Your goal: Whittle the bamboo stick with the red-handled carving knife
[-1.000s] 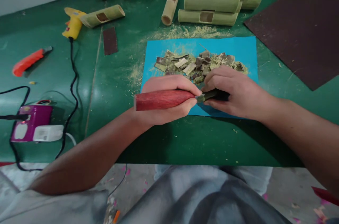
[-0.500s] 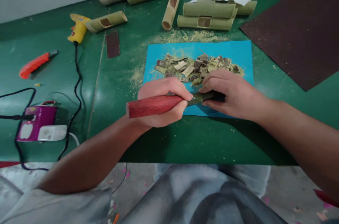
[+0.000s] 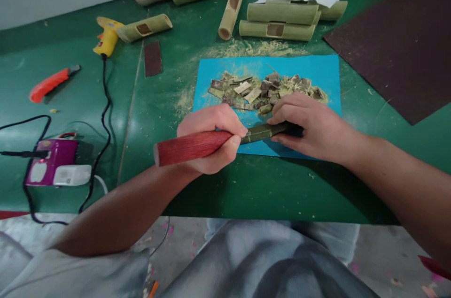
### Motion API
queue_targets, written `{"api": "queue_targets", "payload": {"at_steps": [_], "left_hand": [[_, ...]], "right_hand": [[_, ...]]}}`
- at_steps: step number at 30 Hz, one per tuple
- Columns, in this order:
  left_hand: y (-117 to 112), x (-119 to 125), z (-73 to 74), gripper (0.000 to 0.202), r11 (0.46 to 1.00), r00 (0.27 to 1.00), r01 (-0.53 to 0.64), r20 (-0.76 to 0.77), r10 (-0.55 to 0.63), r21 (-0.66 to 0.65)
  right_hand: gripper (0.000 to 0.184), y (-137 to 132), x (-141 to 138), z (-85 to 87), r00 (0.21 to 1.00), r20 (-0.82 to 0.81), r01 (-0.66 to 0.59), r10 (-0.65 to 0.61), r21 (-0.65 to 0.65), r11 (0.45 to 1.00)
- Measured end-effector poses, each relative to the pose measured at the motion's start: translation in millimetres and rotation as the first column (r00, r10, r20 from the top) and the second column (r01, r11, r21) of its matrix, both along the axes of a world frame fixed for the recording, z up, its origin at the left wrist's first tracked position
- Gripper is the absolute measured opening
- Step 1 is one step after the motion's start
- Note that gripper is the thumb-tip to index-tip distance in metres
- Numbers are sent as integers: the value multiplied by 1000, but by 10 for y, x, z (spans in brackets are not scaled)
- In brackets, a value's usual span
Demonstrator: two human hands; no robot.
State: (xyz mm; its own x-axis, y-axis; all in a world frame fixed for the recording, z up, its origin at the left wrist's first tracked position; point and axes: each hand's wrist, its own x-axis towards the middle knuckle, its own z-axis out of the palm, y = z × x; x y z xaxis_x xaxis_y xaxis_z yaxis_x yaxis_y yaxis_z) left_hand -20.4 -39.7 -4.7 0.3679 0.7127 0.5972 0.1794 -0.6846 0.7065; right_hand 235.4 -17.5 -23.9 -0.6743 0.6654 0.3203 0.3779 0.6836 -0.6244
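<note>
My left hand [image 3: 213,133] is closed around a carving tool [image 3: 193,148] with a thick red wooden handle. Its butt points left, and only a sliver of its metal tip shows by my fingertips. That tip lies on a dark green bamboo piece [image 3: 259,133], which my right hand [image 3: 305,124] grips from the right. My right palm covers the far end of the bamboo. Both hands are over the front of a blue sheet [image 3: 211,68]. Beyond them on the sheet lies a heap of bamboo chips and shavings [image 3: 252,94].
Bamboo tubes with cut windows [image 3: 276,30] lie at the back. To the left are a yellow glue gun [image 3: 107,40], an orange utility knife [image 3: 51,84], and a purple power adapter [image 3: 52,159] with cords. A dark brown sheet [image 3: 398,49] covers the right side of the green table [image 3: 229,194].
My left hand and the red-handled tool have slid left and slightly down, baring more of the green bamboo between the hands. My right hand keeps its hold. The view has shifted slightly.
</note>
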Motion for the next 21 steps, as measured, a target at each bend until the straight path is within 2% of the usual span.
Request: {"api": "queue_targets", "payload": {"at_steps": [7, 12, 16, 21], "left_hand": [[48, -31, -65, 15, 1000, 1000, -3, 9, 3, -3], [91, -59, -115, 19, 997, 999, -35, -3, 35, -66], [109, -58, -75, 20, 992, 999, -41, -32, 37, -119], [126, -79, 9, 12, 998, 994, 22, -106, -28, -61]], "right_hand": [[6, 12, 13, 1, 1000, 4, 3, -3, -20, 1000], [8, 8, 13, 16, 1000, 17, 24, -23, -32, 999], [9, -16, 0, 47, 995, 85, 43, -47, 45, 998], [18, -65, -53, 54, 990, 128, 48, -66, 137, 989]]}}
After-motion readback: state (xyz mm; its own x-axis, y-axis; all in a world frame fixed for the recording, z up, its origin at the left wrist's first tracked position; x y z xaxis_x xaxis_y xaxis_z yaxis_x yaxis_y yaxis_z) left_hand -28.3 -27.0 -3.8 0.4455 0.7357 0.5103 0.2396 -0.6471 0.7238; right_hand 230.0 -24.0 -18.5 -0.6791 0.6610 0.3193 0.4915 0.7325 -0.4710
